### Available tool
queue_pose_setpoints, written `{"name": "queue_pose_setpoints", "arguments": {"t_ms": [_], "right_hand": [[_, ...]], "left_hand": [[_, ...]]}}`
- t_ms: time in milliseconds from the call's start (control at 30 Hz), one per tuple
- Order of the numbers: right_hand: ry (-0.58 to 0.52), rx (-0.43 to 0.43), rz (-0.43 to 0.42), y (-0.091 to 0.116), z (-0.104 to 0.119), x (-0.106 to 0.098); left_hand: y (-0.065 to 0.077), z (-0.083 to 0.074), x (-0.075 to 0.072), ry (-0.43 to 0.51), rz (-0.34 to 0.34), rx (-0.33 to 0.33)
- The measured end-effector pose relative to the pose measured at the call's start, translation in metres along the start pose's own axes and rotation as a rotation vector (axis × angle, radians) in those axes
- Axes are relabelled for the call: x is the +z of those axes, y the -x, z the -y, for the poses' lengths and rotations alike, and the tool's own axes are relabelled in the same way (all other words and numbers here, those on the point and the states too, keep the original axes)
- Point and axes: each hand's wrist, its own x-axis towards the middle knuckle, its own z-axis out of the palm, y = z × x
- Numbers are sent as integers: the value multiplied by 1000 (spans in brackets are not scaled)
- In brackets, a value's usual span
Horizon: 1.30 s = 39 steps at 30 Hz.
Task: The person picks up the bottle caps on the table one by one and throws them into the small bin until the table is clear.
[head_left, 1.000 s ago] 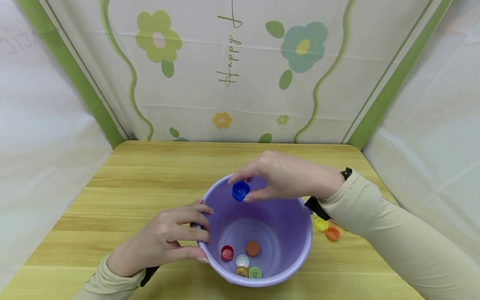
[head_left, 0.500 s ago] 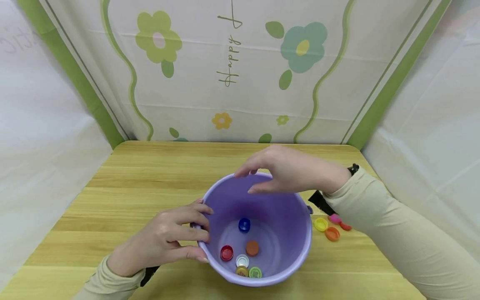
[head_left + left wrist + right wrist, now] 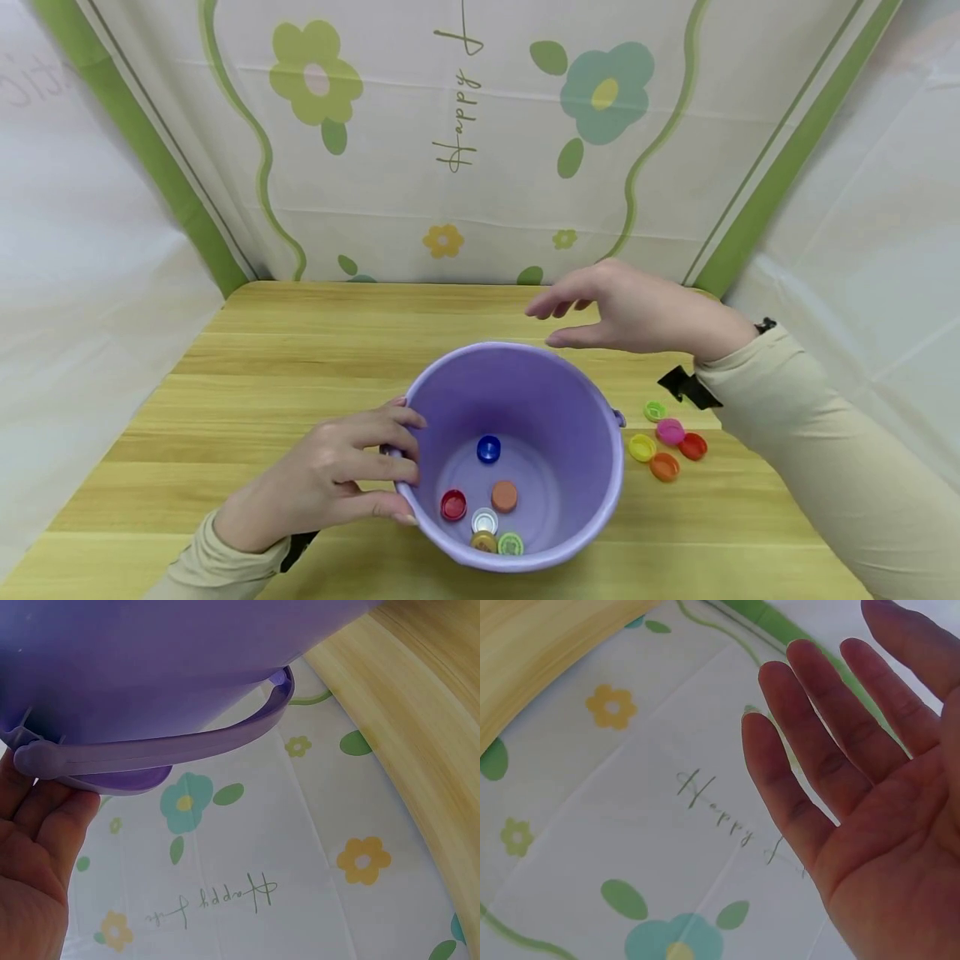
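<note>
A purple bucket (image 3: 517, 383) stands on the table, its mouth tilted toward the head camera. My left hand (image 3: 337, 467) grips its left rim, fingers curled over the edge; in the left wrist view, the bucket's handle (image 3: 202, 746) hangs by that hand. On the bucket's floor lie a blue bottle cap (image 3: 489, 450), a red cap (image 3: 453, 505), an orange cap (image 3: 504, 497), a white cap (image 3: 484, 522), a gold cap (image 3: 483, 542) and a green cap (image 3: 511, 545). Beyond the right rim, my right hand (image 3: 630, 308) hovers with loosely extended fingers, holding nothing.
Right of the bucket, several more caps lie on the wooden table (image 3: 262, 358): light green (image 3: 655, 411), pink (image 3: 670, 431), yellow (image 3: 642, 448), red (image 3: 693, 446) and orange (image 3: 664, 467). A flower-printed cloth (image 3: 390, 192) rises behind the table.
My right hand let go of the blue cap, which dropped into the bucket. That hand then moved right and away, uncovering the loose caps. My left hand stayed on the rim.
</note>
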Motion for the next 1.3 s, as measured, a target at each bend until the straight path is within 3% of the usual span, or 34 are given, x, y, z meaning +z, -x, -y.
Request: {"name": "queue_pose_setpoints", "arguments": {"t_ms": [267, 667, 1033, 1300], "right_hand": [[41, 121, -21, 31, -18, 3], [52, 272, -78, 87, -50, 32], [11, 446, -7, 134, -84, 63], [9, 524, 53, 160, -105, 84]], "left_hand": [[-2, 0, 0, 4, -3, 6], [-2, 1, 0, 4, -2, 14], [-1, 1, 1, 7, 2, -3], [-2, 1, 1, 14, -2, 4]]}}
